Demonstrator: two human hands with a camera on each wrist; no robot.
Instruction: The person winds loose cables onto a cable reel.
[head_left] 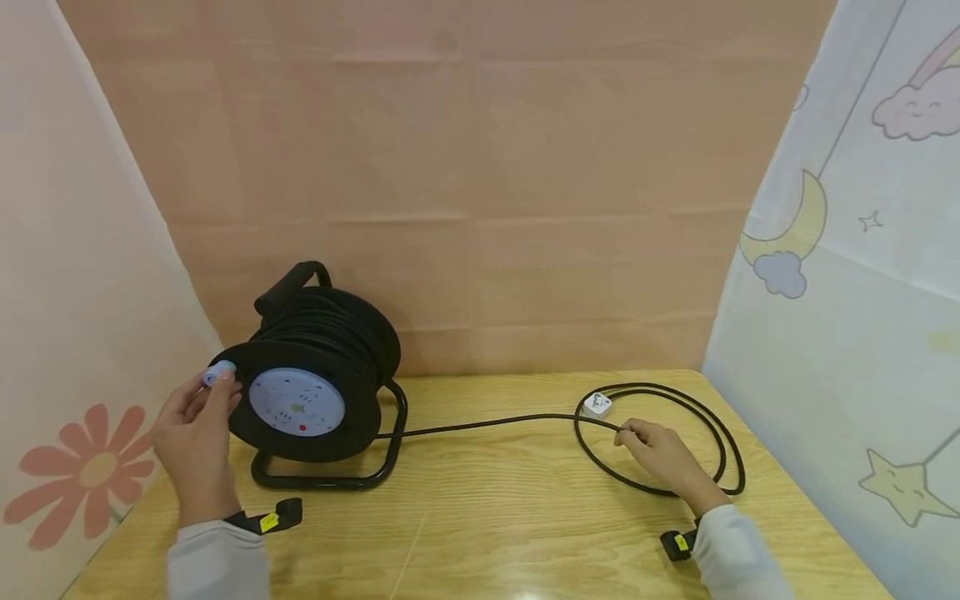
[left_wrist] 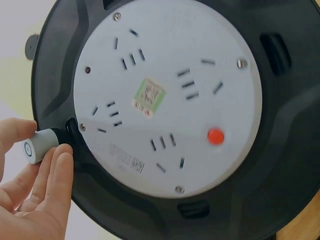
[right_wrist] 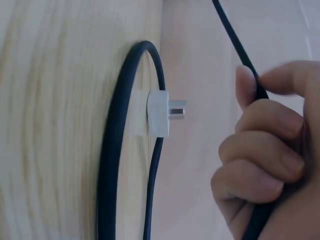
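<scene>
A black cable reel (head_left: 315, 333) stands at the left of the wooden table (head_left: 480, 508), its round socket panel (head_left: 297, 402) facing the near side. The left hand (head_left: 197, 442) pinches the pale crank knob (head_left: 220, 372) at the reel's left rim between thumb and fingers. The black power cable (head_left: 487, 422) runs from the reel rightward to the right hand (head_left: 662, 454), whose fingers curl round it, raised above the table. Loose cable loops lie at the right, around and beyond that hand; the white plug (head_left: 597, 406) sits near their far left edge, pins upward.
</scene>
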